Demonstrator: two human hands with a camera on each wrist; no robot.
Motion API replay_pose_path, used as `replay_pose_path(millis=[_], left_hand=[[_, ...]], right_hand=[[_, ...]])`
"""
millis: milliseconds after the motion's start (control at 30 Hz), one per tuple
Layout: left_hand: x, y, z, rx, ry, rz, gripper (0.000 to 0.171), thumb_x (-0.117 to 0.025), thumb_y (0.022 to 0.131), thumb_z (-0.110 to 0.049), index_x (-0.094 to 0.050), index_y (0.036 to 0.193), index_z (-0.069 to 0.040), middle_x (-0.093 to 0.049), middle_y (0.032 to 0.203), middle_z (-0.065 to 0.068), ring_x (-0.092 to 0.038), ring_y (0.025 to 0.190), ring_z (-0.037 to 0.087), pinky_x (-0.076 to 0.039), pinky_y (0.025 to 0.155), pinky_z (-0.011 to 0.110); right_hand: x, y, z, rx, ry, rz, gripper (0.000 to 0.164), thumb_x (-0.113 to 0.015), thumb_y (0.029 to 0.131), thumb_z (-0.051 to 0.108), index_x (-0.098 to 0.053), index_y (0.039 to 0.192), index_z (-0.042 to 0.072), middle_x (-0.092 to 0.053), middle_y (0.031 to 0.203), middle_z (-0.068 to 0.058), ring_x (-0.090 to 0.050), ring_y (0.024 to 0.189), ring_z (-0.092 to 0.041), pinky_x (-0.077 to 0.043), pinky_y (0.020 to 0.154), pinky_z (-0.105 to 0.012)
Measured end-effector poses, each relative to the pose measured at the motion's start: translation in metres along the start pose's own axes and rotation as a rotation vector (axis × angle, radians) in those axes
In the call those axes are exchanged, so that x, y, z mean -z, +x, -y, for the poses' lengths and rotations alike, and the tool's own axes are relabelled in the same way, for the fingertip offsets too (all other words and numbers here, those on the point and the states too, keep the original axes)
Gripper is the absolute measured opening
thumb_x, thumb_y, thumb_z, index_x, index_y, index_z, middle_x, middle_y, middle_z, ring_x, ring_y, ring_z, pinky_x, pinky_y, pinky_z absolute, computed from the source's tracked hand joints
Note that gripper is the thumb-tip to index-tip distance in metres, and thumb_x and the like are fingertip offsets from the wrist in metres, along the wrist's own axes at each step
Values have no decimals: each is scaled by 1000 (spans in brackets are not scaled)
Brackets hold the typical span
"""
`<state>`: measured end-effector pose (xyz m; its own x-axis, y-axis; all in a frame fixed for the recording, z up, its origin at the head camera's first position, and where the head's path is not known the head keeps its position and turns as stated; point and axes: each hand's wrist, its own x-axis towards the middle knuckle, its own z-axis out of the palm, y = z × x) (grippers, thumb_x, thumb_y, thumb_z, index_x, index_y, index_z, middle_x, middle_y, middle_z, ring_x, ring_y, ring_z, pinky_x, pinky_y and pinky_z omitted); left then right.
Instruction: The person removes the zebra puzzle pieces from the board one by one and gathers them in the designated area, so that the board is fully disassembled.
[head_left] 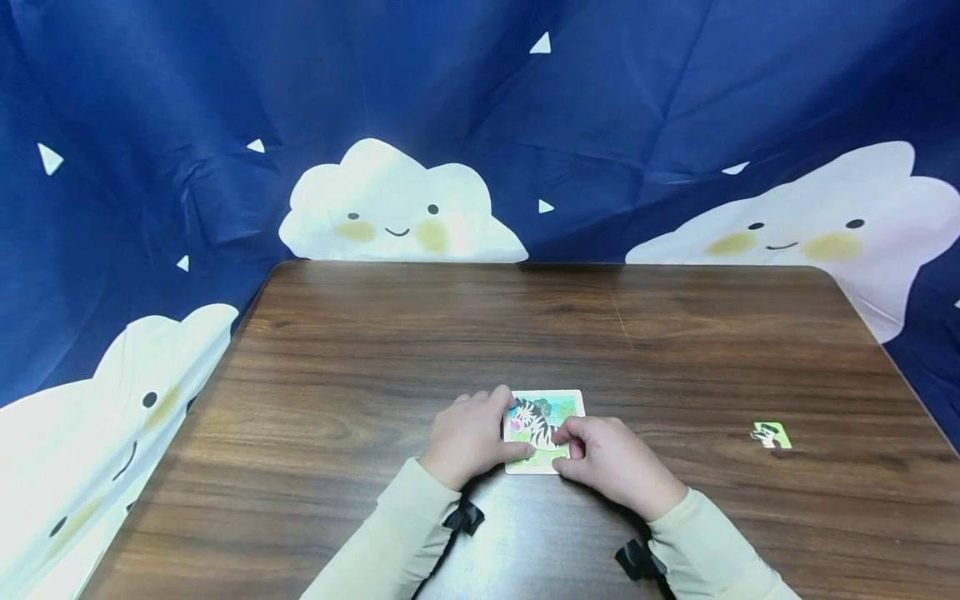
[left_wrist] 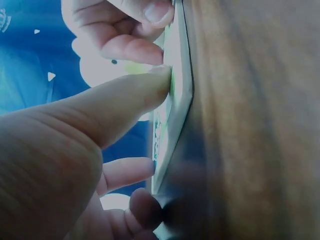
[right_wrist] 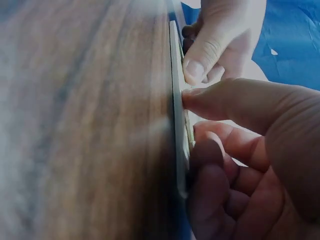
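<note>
A small square picture puzzle board (head_left: 531,470) with a pale rim lies flat on the table, showing a striped zebra on green and blue. My left hand (head_left: 468,437) holds its left side, thumb on the picture and fingertips at the upper left edge. Over the right half, my right hand (head_left: 613,462) has thumb and forefinger bent at the picture. They pinch a thin puzzle piece (right_wrist: 190,132), whose edge stands slightly raised in the right wrist view; my fingers hide most of it. A loose green puzzle piece (head_left: 772,435) with black and white markings lies off to the right.
The brown wood-grain table (head_left: 360,350) reaches back to a dark blue curtain (head_left: 585,100) printed with smiling white clouds and triangles. Black straps (head_left: 465,517) sit around both wrists over pale sleeves.
</note>
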<state>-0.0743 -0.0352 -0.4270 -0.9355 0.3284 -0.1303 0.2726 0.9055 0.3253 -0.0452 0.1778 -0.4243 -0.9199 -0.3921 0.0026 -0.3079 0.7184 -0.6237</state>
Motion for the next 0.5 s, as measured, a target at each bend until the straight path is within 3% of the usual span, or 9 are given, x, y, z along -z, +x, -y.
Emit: replay_pose_path(millis=[200, 400, 500], left_hand=[[1, 3, -3, -1, -16, 22, 62, -81, 70, -64, -57, 110, -23, -64, 87, -3, -58, 75, 19, -43, 58, 36], [-3, 4, 2, -11, -41, 26, 63, -81, 71, -64, -58, 114, -24, -66, 94, -2, -59, 80, 18, -44, 62, 36], [-4, 4, 5, -39, -48, 25, 63, -80, 73, -63, -59, 117, -23, -64, 95, -4, -59, 81, 17, -45, 64, 35]], right_hand=[[2, -2, 0, -23, -30, 13, 14, -76, 77, 13, -75, 91, 13, -48, 65, 15, -45, 59, 1, -42, 60, -23], [6, -7, -3, -9, -192, 21, 17, -80, 82, 25, -82, 99, 25, -74, 90, 12, -69, 87, -10, -53, 69, -35], [6, -7, -8, 28, -131, 22, 17, -79, 84, 23, -81, 101, 22, -72, 88, 12, -67, 83, -7, -52, 69, -32]])
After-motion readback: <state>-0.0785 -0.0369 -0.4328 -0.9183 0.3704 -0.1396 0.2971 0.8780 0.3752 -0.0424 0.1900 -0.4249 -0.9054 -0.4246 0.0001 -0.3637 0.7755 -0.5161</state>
